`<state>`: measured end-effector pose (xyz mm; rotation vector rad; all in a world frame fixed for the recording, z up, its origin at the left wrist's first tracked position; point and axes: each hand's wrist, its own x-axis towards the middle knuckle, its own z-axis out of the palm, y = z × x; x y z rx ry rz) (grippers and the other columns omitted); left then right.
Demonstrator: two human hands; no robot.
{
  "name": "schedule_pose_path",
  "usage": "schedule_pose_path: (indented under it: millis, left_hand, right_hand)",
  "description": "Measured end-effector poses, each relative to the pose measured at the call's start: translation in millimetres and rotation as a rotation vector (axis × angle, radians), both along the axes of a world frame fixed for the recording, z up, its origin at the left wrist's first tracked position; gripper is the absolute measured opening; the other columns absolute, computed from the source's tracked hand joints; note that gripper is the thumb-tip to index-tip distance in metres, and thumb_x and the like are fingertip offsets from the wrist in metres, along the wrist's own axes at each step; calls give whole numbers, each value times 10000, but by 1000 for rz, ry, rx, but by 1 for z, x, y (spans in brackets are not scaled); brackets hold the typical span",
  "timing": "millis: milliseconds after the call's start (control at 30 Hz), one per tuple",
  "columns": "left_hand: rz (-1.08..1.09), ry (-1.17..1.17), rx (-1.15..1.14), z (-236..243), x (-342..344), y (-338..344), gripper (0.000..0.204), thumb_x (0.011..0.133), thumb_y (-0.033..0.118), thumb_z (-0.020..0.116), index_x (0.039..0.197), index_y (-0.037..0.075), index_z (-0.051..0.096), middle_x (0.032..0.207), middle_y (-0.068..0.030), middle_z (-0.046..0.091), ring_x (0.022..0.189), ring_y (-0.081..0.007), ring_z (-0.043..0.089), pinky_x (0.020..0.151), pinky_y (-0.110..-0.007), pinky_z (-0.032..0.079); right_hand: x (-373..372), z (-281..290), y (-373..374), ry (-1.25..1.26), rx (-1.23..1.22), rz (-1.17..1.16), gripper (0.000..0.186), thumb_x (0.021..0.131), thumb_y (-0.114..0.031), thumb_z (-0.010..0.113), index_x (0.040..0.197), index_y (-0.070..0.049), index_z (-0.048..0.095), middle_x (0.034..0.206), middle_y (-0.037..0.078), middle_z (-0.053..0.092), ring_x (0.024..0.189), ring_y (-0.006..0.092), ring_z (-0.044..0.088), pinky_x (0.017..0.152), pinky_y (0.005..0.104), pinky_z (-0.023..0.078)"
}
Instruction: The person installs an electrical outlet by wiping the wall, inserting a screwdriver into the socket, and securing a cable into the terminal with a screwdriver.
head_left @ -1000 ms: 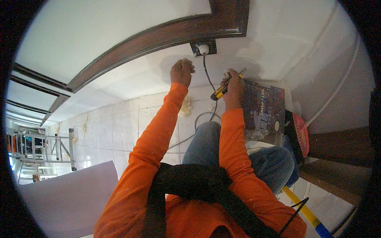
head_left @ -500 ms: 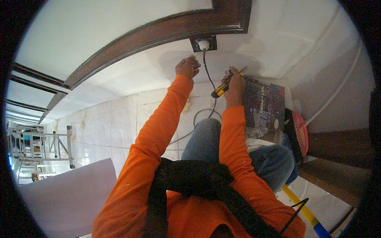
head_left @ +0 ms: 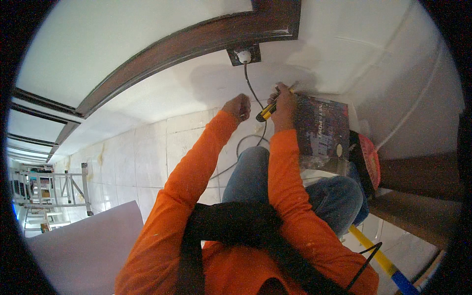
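My left hand hovers near the wall's foot, left of the dark cable, its fingers curled in. Whether something small is inside the curl cannot be made out. My right hand is closed around a yellow and black utility knife. The knife's handle points down to the left, and its other end shows past my fingers at the upper right. Between the hands runs the dark cable, dropping from a white round plug in a black wall socket plate and looping on the floor.
A dark printed box stands right of my right hand, with a red and black object beyond it. Brown boards and a yellow-blue pole lie at right. A pale panel and metal frame are at left.
My left hand has come down and away from the wall below the socket, its fingers curling in more. My right hand still grips the utility knife, shifted slightly. The view has moved a little.
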<state>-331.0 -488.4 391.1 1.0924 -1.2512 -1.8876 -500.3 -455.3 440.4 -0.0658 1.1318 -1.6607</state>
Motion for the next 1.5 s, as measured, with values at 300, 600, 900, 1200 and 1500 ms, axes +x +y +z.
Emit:
schedule_pose_path:
  millis: [300, 600, 900, 1200, 1500]
  left_hand:
    - [264, -7, 246, 12, 24, 32, 188, 901, 186, 483, 1011, 48, 548, 849, -83, 588, 715, -189, 575, 607, -290, 493]
    - [-86, -430, -646, 60, -4, 34, 286, 881, 180, 528, 1094, -11, 520, 938, -90, 585, 853, -195, 580, 747, -291, 501]
    - [-36, -382, -704, 56, 10, 25, 233, 867, 116, 523, 1030, -47, 550, 1035, -113, 596, 872, -197, 611, 735, -297, 522]
    - [333, 211, 44, 58, 18, 17, 273, 874, 178, 480, 1063, -6, 552, 972, -143, 604, 795, -246, 578, 710, -341, 496]
    - [361, -139, 406, -9, 86, 28, 217, 853, 288, 455, 902, 92, 534, 848, -108, 588, 727, -256, 568, 590, -348, 467]
  right_hand:
    - [13, 8, 6, 147, -116, 63, 160, 804, -171, 605, 915, -58, 625, 768, 56, 608, 585, 139, 560, 469, 254, 435]
    - [14, 37, 18, 577, -118, 589, 296, 777, -291, 636, 932, -42, 675, 628, 23, 561, 498, 97, 491, 433, 265, 394]
    - [16, 36, 23, 649, -213, 771, 299, 770, -285, 632, 925, -32, 664, 634, 20, 553, 508, 98, 490, 453, 249, 409]
    - [14, 5, 9, 289, -187, 510, 265, 808, -326, 593, 832, -63, 605, 621, 6, 522, 507, 94, 476, 443, 233, 387]
    - [14, -20, -22, 805, -433, 319, 304, 874, -355, 473, 971, -68, 498, 693, 97, 531, 559, 222, 541, 479, 353, 454]
